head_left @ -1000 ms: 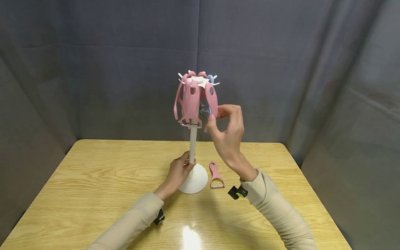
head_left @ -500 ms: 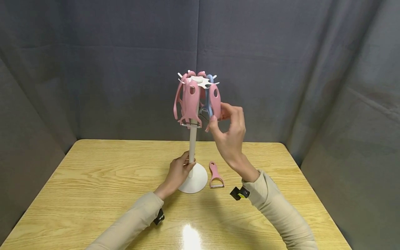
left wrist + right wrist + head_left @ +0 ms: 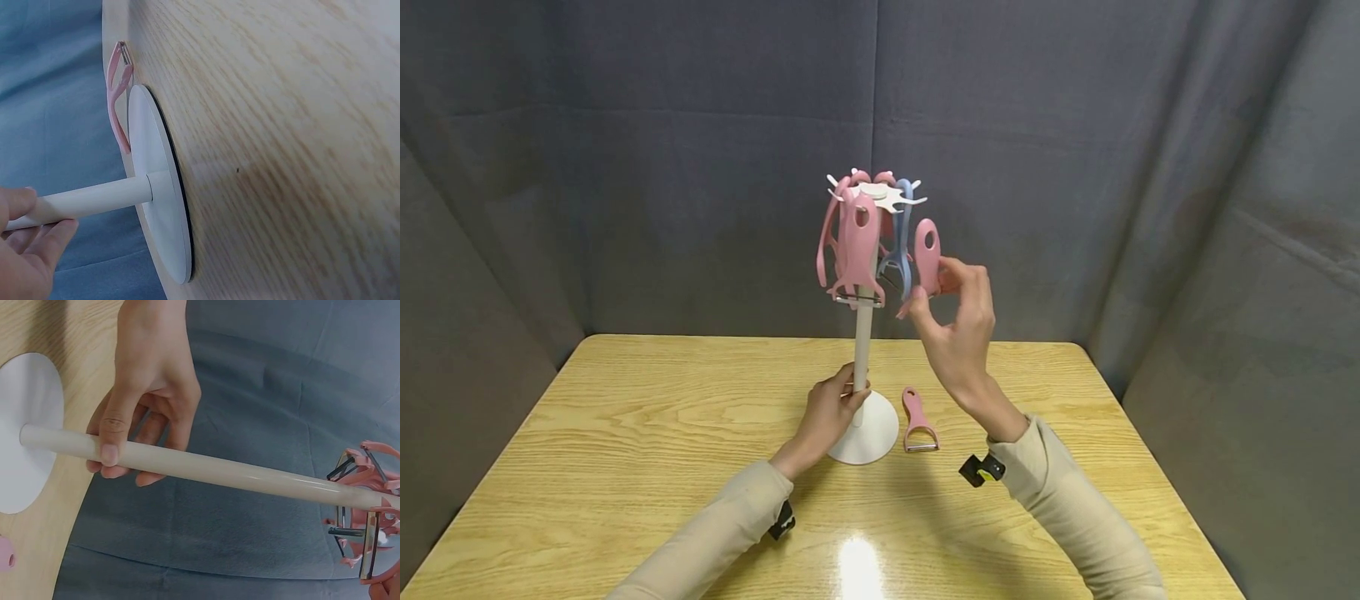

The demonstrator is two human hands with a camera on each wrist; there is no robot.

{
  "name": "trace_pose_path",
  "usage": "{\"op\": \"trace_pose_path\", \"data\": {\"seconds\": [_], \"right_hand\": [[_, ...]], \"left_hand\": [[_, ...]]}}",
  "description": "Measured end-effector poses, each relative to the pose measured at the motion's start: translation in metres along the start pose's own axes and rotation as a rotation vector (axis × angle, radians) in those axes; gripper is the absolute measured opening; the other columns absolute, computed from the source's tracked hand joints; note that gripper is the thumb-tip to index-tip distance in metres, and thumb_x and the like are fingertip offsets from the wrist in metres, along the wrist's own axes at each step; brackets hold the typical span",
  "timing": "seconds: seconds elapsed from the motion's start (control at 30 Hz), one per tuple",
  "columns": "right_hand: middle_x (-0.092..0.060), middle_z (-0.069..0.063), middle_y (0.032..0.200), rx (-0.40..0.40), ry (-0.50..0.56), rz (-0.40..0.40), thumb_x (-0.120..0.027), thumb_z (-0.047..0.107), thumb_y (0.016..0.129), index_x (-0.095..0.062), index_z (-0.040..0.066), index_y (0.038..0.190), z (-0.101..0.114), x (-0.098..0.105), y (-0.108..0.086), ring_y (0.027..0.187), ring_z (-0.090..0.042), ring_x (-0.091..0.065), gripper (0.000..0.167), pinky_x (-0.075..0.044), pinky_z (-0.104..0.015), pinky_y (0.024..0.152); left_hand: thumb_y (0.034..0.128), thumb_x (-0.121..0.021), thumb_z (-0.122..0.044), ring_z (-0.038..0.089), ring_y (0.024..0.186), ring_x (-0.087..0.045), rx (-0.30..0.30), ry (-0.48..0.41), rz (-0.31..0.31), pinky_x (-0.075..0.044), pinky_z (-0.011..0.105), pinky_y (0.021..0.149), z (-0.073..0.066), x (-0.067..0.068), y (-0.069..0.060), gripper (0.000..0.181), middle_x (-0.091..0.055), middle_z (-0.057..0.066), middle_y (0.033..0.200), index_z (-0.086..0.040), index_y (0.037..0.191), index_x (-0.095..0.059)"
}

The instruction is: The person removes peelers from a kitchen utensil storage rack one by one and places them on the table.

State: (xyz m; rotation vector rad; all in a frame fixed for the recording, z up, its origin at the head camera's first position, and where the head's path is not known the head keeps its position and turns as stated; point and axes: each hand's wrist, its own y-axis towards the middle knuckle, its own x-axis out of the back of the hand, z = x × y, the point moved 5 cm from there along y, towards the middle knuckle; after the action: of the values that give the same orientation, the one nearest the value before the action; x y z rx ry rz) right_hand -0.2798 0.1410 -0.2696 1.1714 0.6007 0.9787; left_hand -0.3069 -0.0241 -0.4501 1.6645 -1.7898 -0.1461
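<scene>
My left hand (image 3: 827, 417) grips the white pole (image 3: 863, 342) of a stand just above its round base (image 3: 880, 429); the right wrist view shows thumb and fingers around the pole (image 3: 219, 474). Up at the right, my right hand (image 3: 958, 333) pinches a pink peeler (image 3: 927, 250) by its lower part, and the peeler's top hole is apart from the hooks. Several pink peelers (image 3: 859, 242) hang from the stand's white hooked top (image 3: 876, 197), along with a blue peeler (image 3: 901, 233). The held peeler's blade end is mostly hidden by my fingers.
On the wooden table (image 3: 662, 450), a pink peeler (image 3: 919, 421) lies just right of the base. A grey curtain (image 3: 722, 208) hangs behind the table and along both sides.
My right hand has moved right and slightly down, taking the pink peeler off its hook. More of the blue peeler now shows. The left hand has kept its hold on the pole.
</scene>
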Motion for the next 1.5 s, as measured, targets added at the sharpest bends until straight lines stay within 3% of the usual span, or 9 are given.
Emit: {"op": "trace_pose_path", "data": {"seconds": [0.57,0.73,1.5], "right_hand": [[-0.056,-0.015,0.09,-0.059,-0.041,0.074,-0.065,0.009,0.086,-0.055,-0.004,0.114,-0.014,0.005,-0.016,0.078,-0.028,-0.058,0.032,-0.046,-0.044,0.071],[-0.055,-0.015,0.093,-0.075,-0.054,0.097,-0.066,0.007,0.087,-0.056,-0.004,0.114,-0.018,0.006,-0.022,0.08,-0.027,-0.058,0.031,-0.048,-0.034,0.073],[-0.056,-0.015,0.093,-0.149,-0.084,0.158,-0.067,0.005,0.087,-0.056,-0.004,0.113,-0.033,0.007,-0.043,0.077,-0.025,-0.061,0.03,-0.05,-0.029,0.071]], "left_hand": [[0.0909,-0.069,-0.001,0.031,0.096,-0.071,0.022,-0.005,0.011,-0.059,0.029,0.078,0.0,-0.002,-0.001,0.034,-0.07,0.018,0.104,0.003,0.123,-0.059],[0.0908,-0.069,-0.001,0.03,0.095,-0.071,0.018,0.004,0.009,-0.059,0.029,0.077,0.0,-0.002,-0.001,0.034,-0.07,0.017,0.103,0.003,0.123,-0.06],[0.0911,-0.069,-0.001,0.03,0.095,-0.071,0.012,0.0,0.01,-0.059,0.029,0.077,-0.001,0.0,-0.001,0.033,-0.071,0.016,0.103,0.003,0.123,-0.059]]}}
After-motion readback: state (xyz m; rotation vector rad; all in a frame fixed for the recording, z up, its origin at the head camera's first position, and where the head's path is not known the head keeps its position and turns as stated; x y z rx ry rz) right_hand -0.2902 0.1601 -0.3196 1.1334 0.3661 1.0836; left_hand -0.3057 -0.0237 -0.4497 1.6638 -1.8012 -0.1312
